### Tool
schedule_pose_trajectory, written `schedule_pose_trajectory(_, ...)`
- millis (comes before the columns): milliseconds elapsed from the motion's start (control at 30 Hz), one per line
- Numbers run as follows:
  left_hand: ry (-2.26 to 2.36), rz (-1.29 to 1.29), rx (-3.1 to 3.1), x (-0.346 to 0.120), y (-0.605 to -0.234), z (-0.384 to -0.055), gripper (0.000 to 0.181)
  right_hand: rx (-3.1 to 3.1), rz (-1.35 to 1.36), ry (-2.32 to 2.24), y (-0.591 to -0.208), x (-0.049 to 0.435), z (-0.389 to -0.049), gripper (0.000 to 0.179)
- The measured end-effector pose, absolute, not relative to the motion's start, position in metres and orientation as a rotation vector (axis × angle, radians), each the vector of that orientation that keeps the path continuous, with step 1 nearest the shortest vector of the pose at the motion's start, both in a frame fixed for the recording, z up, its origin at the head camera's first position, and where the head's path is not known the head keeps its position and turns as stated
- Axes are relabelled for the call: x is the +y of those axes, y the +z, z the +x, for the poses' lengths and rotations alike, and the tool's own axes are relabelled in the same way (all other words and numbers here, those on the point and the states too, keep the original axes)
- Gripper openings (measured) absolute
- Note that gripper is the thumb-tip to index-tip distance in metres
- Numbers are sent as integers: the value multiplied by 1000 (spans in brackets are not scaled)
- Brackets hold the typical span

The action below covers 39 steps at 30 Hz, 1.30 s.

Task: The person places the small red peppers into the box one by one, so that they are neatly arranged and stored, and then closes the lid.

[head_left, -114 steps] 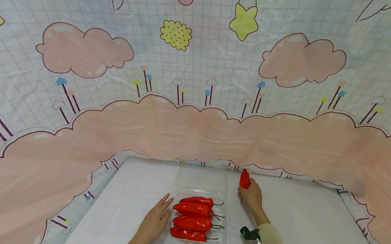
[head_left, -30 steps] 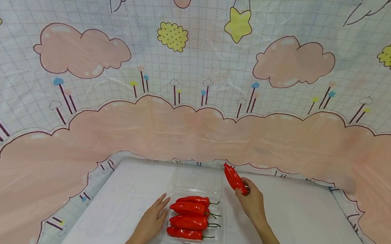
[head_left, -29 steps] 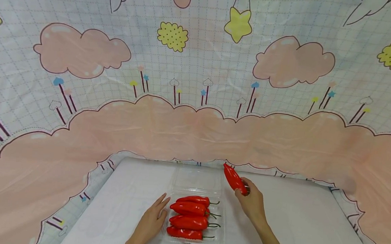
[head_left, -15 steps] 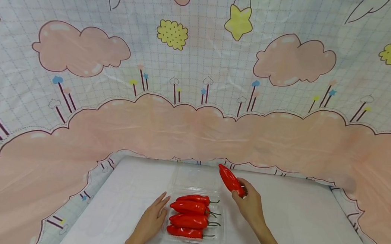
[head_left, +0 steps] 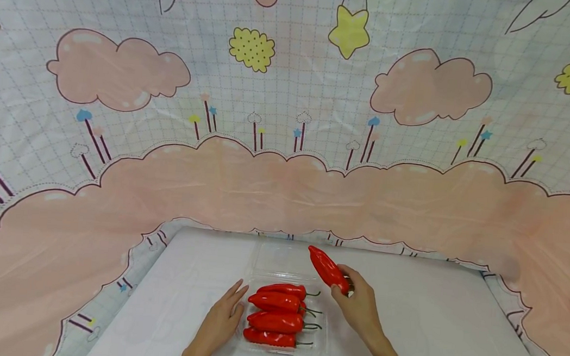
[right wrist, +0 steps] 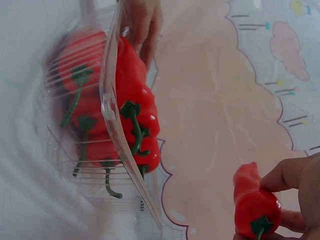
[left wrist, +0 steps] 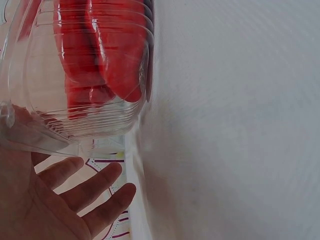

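Observation:
My right hand [head_left: 361, 308] pinches a long glossy red pepper [head_left: 327, 269] between thumb and fingers near its stem end. The pepper's tip points up and to the left, over the right edge of the clear lid. In the right wrist view its green stem [right wrist: 261, 226] faces the camera. Several red peppers [head_left: 276, 322] lie stacked sideways in a clear plastic box [head_left: 322, 348], stems to the right. My left hand [head_left: 219, 321] is at the box's left side, fingers extended. The left wrist view shows its spread fingers [left wrist: 97, 187] and the thumb side behind the box's rim.
The box's clear lid [head_left: 280, 259] lies folded back behind it. A white tabletop [head_left: 433, 318] spreads around the box. Behind the table hangs a cloth [head_left: 284, 194] printed with clouds and stars.
My right hand has lifted the pepper from right of the lid, turned it tip up-left and carried it left, lately also a little nearer the box. My left hand has stayed beside the box.

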<state>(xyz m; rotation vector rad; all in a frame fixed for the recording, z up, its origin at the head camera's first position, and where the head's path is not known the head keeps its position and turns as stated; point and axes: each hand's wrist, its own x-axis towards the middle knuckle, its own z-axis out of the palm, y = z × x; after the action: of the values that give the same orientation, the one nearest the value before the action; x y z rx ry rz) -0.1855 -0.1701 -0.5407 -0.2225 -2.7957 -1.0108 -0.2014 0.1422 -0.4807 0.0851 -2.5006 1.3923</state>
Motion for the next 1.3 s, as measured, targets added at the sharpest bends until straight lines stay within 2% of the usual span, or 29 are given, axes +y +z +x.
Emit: schedule_pose_trajectory(1300, -996, -221, -2798, -170, -541, -185, 42, -2609, 348, 1382, -494, 119, -173, 46)
